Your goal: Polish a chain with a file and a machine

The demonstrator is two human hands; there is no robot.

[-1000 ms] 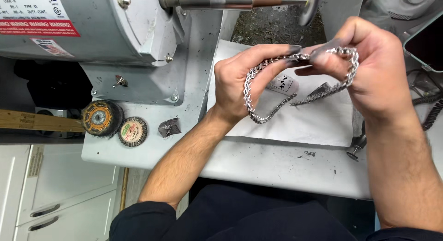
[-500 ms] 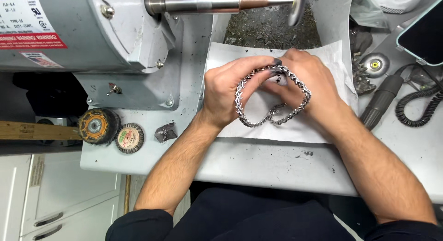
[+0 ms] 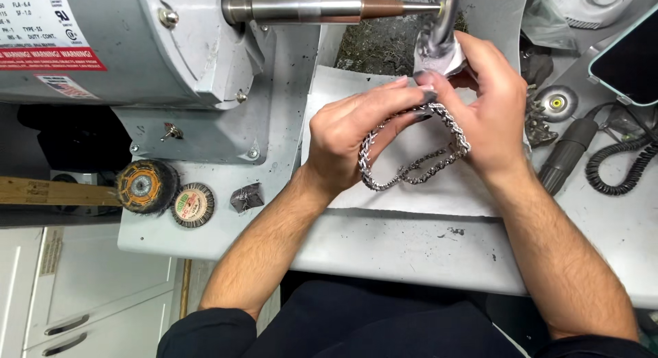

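Note:
A thick silver braided chain (image 3: 411,167) hangs in a loop between both my hands, above a white paper sheet (image 3: 439,190). My left hand (image 3: 356,128) pinches its upper part with the fingertips pointing right. My right hand (image 3: 490,108) grips the same stretch of chain from the other side, fingers curled toward the left hand. Both hands sit just below the polishing wheel (image 3: 442,29) at the end of the motor's steel spindle (image 3: 322,8). The chain's top is hidden behind my fingers.
A big grey bench motor (image 3: 130,50) fills the upper left. Two round brush wheels (image 3: 164,193) and a small metal piece (image 3: 245,197) lie on the bench's left. A handpiece with coiled cord (image 3: 603,159), a small wheel (image 3: 556,101) and a phone (image 3: 627,56) lie at right.
Both hands have risen with the chain from over the paper toward the polishing wheel. One second ago the chain was held closer to the camera, at right.

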